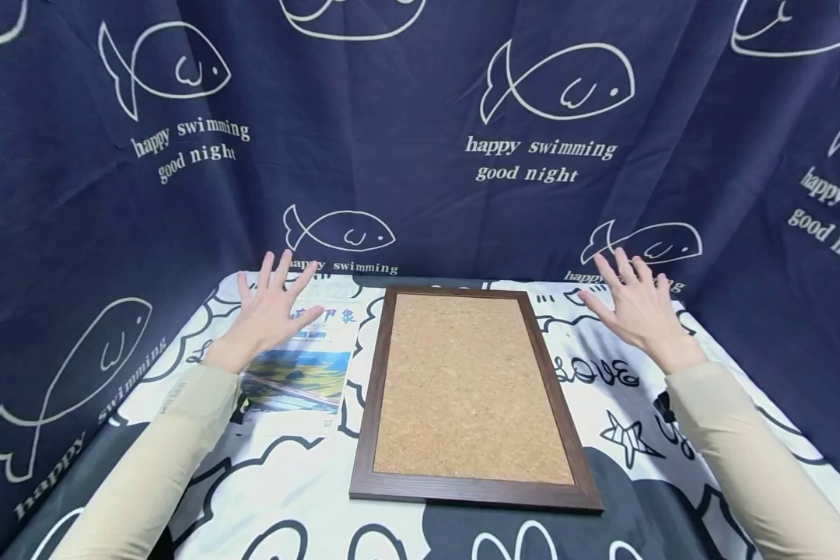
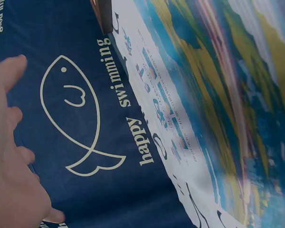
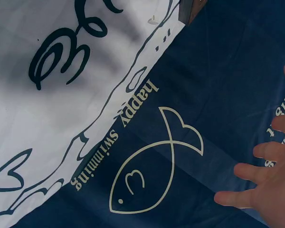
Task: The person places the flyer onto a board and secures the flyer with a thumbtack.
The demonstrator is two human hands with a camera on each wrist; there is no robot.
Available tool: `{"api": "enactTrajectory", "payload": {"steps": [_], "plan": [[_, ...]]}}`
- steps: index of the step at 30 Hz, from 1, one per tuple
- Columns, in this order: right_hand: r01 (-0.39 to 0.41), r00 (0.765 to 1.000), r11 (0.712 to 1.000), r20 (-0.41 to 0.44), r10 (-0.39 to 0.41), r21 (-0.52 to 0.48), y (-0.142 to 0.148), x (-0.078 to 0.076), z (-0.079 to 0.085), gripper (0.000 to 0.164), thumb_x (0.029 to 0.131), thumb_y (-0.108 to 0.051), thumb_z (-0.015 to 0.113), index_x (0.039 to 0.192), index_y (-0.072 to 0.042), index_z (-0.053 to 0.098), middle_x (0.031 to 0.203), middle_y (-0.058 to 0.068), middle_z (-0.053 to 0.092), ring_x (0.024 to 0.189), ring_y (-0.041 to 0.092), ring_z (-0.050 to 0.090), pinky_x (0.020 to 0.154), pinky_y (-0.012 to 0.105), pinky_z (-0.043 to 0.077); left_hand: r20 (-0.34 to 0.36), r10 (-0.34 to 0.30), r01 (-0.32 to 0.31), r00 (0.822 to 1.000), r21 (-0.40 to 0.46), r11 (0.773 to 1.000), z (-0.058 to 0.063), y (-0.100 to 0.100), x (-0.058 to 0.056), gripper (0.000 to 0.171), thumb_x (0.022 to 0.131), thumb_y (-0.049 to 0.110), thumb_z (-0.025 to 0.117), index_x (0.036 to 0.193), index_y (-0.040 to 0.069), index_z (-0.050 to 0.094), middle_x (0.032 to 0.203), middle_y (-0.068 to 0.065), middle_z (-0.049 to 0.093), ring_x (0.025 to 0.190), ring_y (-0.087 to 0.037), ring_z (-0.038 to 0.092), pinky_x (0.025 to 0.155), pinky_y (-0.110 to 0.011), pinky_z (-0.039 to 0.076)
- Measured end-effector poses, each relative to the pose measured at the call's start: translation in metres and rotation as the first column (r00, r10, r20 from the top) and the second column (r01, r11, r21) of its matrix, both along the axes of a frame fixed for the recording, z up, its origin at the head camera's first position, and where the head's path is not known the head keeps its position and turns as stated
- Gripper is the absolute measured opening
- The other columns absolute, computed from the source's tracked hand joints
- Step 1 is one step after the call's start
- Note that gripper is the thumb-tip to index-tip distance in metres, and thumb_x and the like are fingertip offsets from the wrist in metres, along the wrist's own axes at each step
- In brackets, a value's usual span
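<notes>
A cork board [image 1: 470, 385] in a dark brown frame lies flat in the middle of the table. To its left is a printed sheet or magazine page [image 1: 301, 377] with a colourful landscape picture and Chinese characters. My left hand [image 1: 266, 309] hovers above that sheet, fingers spread, and holds nothing. On the other side of the board my right hand [image 1: 640, 307] is held up over the cloth, its fingers spread too and nothing in them. A tiny pale thing like a thumbtack [image 3: 153, 20] rests on the cloth near the board's corner in the right wrist view.
A white and dark grey patterned cloth [image 1: 287, 482] covers the table. Behind and at both sides hangs a navy curtain [image 1: 420, 140] printed with fish outlines and words. The board's frame corner [image 2: 102, 14] shows at the top of the left wrist view.
</notes>
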State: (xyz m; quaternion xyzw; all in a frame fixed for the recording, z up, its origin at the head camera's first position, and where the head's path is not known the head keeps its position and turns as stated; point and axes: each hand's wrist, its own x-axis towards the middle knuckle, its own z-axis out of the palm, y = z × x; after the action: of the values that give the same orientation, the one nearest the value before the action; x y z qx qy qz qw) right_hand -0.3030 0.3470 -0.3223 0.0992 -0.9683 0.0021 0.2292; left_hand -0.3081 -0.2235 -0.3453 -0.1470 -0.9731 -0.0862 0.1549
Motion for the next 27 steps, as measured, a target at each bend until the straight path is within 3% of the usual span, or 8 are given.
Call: {"api": "enactTrajectory", "payload": {"steps": [4,6,10,13,15,20,24,27], "plan": [[-0.025,0.999,0.999,-0.028,0.026,0.032,-0.001,0.001,-0.004,0.072,0.091,-0.048,0.057,0.147,-0.008,0.036,0.150,0.029,0.033,0.130,0.052,0.035,0.093,0.073,0.031,0.046,0.024,-0.026,0.999,0.044,0.999,0.001,-0.006,0.012,0.073,0.096,0.050,0.050,0.156,0.026,0.017,0.163,-0.019,-0.005,0.148,-0.044,-0.010,0.106,-0.078,-0.002],[-0.056,0.998,0.998,-0.034,0.057,0.015,-0.001,0.001,-0.006,0.068,0.089,-0.042,0.062,0.143,-0.004,0.043,0.145,0.030,0.041,0.122,0.052,0.043,0.088,0.069,0.038,0.044,0.043,-0.045,0.998,0.055,0.997,0.000,-0.011,0.021,0.070,0.097,0.043,0.051,0.155,0.019,0.021,0.161,-0.025,0.001,0.146,-0.049,-0.001,0.106,-0.078,0.007],[-0.147,0.987,0.978,0.046,0.155,-0.145,0.002,-0.002,-0.013,0.050,0.088,-0.025,0.066,0.127,0.005,0.057,0.120,0.032,0.062,0.098,0.049,0.062,0.077,0.059,0.049,0.050,0.110,-0.113,0.993,0.055,0.992,-0.002,-0.025,0.040,0.067,0.095,0.033,0.054,0.149,0.004,0.028,0.151,-0.036,0.018,0.135,-0.057,0.019,0.092,-0.075,0.034],[-0.173,0.961,0.941,0.160,0.226,-0.290,0.006,-0.008,-0.022,0.036,0.088,-0.016,0.066,0.114,0.010,0.063,0.101,0.031,0.069,0.083,0.042,0.068,0.072,0.047,0.054,0.159,0.187,-0.196,0.969,0.046,0.979,-0.004,-0.038,0.055,0.070,0.093,0.032,0.054,0.146,-0.005,0.027,0.143,-0.042,0.022,0.128,-0.061,0.022,0.082,-0.074,0.039],[-0.146,0.946,0.929,0.226,0.231,-0.340,0.008,-0.012,-0.028,0.031,0.086,-0.013,0.067,0.108,0.009,0.066,0.093,0.027,0.071,0.077,0.036,0.069,0.067,0.038,0.053,0.277,0.238,-0.252,0.931,0.016,0.968,-0.004,-0.047,0.065,0.075,0.093,0.036,0.052,0.145,-0.011,0.023,0.140,-0.047,0.020,0.125,-0.065,0.022,0.082,-0.074,0.039],[-0.086,0.926,0.927,0.314,0.209,-0.364,0.015,-0.022,-0.045,0.026,0.083,-0.011,0.071,0.103,0.005,0.070,0.087,0.020,0.073,0.069,0.017,0.063,0.063,0.026,0.043,0.509,0.339,-0.327,0.791,-0.115,0.938,-0.005,-0.070,0.086,0.091,0.093,0.049,0.050,0.137,-0.026,0.020,0.133,-0.053,0.024,0.118,-0.067,0.032,0.091,-0.070,0.038],[-0.072,0.908,0.918,0.355,0.222,-0.389,0.015,-0.030,-0.054,0.028,0.081,-0.011,0.072,0.104,0.005,0.070,0.086,0.019,0.072,0.065,0.008,0.056,0.060,0.025,0.041,0.602,0.373,-0.344,0.706,-0.170,0.924,-0.008,-0.082,0.097,0.095,0.093,0.055,0.048,0.128,-0.031,0.026,0.116,-0.050,0.042,0.092,-0.053,0.057,0.078,-0.053,0.052],[-0.073,0.904,0.914,0.361,0.230,-0.400,0.009,-0.036,-0.058,0.028,0.080,-0.010,0.073,0.103,0.006,0.070,0.084,0.019,0.071,0.063,0.009,0.053,0.060,0.025,0.040,0.662,0.360,-0.363,0.658,-0.139,0.921,-0.010,-0.087,0.101,0.088,0.094,0.056,0.046,0.118,-0.028,0.036,0.091,-0.036,0.050,0.070,-0.036,0.062,0.062,-0.042,0.055]]}}
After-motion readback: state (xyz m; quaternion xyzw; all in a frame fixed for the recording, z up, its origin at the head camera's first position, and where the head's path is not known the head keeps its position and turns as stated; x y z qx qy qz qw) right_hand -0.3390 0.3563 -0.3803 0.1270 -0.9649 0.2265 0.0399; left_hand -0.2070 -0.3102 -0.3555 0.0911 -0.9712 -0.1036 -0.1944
